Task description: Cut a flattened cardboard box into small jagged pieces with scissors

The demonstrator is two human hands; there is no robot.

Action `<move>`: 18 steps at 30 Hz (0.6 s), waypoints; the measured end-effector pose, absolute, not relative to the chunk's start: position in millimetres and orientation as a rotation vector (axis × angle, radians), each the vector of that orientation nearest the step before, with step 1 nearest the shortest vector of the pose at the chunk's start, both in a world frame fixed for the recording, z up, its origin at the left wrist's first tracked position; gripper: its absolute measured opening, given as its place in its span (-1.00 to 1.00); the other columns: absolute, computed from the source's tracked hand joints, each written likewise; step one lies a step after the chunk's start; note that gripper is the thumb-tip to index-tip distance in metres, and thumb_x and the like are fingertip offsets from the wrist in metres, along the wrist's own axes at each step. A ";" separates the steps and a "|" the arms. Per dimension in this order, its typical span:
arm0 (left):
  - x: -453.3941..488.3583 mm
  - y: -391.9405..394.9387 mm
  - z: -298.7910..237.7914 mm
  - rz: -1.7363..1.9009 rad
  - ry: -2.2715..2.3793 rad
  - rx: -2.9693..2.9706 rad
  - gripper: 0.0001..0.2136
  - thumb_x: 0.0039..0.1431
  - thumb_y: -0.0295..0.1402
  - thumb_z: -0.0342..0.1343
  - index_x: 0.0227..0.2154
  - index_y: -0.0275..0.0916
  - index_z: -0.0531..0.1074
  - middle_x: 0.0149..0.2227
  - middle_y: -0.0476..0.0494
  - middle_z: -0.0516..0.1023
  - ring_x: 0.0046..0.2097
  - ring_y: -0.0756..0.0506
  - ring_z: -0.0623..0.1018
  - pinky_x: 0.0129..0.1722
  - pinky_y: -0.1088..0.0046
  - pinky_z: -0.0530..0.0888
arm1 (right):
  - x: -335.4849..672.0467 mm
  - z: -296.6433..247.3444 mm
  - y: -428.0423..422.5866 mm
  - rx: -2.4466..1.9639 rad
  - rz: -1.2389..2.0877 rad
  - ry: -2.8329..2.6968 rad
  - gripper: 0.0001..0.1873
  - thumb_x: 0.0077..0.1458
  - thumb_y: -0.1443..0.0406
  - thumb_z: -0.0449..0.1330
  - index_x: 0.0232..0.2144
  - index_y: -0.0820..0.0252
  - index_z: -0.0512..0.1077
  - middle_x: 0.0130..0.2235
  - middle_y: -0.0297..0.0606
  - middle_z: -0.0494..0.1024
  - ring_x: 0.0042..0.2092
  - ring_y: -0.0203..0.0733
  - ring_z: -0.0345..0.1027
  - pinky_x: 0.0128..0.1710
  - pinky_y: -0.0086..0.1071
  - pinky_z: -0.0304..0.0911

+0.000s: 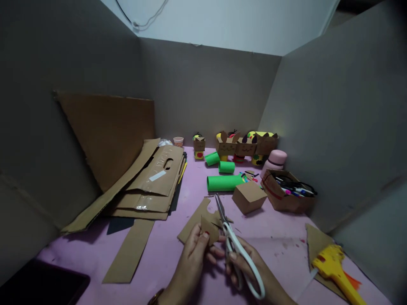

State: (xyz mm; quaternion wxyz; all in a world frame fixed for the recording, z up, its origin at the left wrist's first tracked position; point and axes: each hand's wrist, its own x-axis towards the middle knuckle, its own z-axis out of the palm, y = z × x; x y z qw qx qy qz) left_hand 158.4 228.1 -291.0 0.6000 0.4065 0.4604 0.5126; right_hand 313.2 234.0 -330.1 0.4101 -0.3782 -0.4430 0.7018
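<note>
My left hand (194,248) pinches a small cut piece of brown cardboard (209,231) between thumb and fingers. Beside it, my right hand (246,262) is wrapped round the white handles of a pair of scissors (237,245). The scissors' metal blades point away from me and look nearly closed, just right of the held piece. Under and beyond my left hand lies a larger cardboard offcut (194,219) with a curved notch. A small closed cardboard box (249,197) stands to the right of the blade tips, near a green paper tube (224,183).
Stacked cardboard sheets (152,182) fill the left side, with a cardboard strip (130,254) in front. A yellow glue gun (333,267) rests at right. Behind it are an open box of pens (288,192) and a pink bottle (276,161). Cardboard-faced figures (246,148) line the back.
</note>
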 end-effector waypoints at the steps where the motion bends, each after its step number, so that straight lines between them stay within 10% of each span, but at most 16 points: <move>1: 157.9 229.1 -289.1 1.193 1.069 0.917 -0.67 0.11 -0.11 0.03 -0.19 -0.27 0.35 -0.32 -0.18 0.57 -0.51 0.00 0.47 -0.55 0.51 0.42 | 314.3 -327.5 233.7 -0.954 1.758 -1.114 -0.32 -0.09 -0.01 0.31 -0.03 0.28 0.27 -0.60 -0.41 0.45 -0.69 -0.45 0.22 -0.74 -0.64 0.08; 13: 153.2 242.5 -294.3 1.224 1.137 0.781 -0.79 -0.06 -0.24 0.26 -0.44 -0.28 0.43 -0.55 0.00 0.48 -0.55 0.06 0.42 -0.59 0.63 0.26 | 321.6 -308.7 231.3 -0.858 1.708 -1.149 -0.28 -0.08 -0.02 0.30 0.03 0.26 0.25 -0.50 -0.34 0.47 -0.57 -0.38 0.27 -0.61 -0.55 0.10; 18: 152.5 243.6 -295.4 1.188 1.167 0.886 -0.70 -0.01 -0.18 0.21 -0.25 -0.24 0.44 -0.44 -0.08 0.58 -0.46 0.00 0.47 -0.47 0.55 0.36 | 316.2 -310.8 234.8 -0.907 1.582 -1.169 -0.25 -0.11 -0.04 0.31 0.02 0.27 0.26 -0.54 -0.41 0.43 -0.59 -0.42 0.23 -0.62 -0.56 0.08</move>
